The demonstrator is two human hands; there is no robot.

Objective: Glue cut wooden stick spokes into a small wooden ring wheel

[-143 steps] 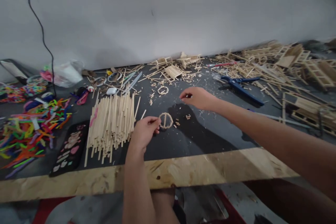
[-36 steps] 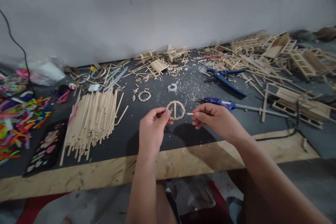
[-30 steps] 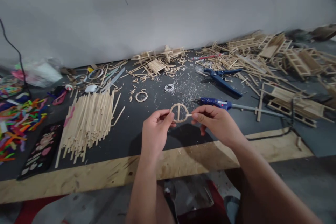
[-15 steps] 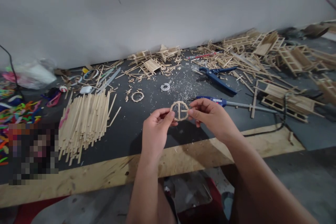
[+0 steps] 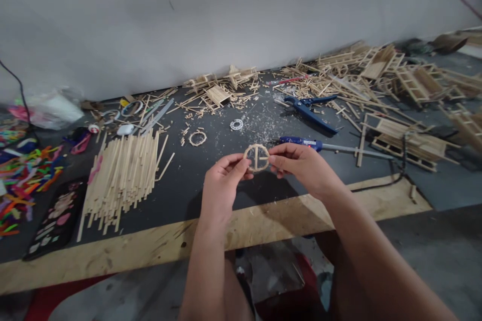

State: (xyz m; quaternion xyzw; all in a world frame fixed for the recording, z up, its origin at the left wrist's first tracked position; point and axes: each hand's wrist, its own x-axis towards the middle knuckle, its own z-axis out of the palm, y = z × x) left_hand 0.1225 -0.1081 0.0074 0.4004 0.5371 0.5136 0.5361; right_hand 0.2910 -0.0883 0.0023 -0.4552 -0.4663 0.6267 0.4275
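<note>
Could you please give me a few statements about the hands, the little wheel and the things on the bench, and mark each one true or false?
1. Both hands hold the wooden wheel above the bench. True: the left hand pinches its left edge and the right hand its right edge.
2. The glue gun is in the right hand. False: it lies on the bench behind that hand.
3. The stick pile lies left of the left hand. True.
4. The blue pliers rest on the stick pile. False: they lie far to the right, beyond the glue gun.
5. The wheel is solid. False: it is an open ring with cross spokes.
</note>
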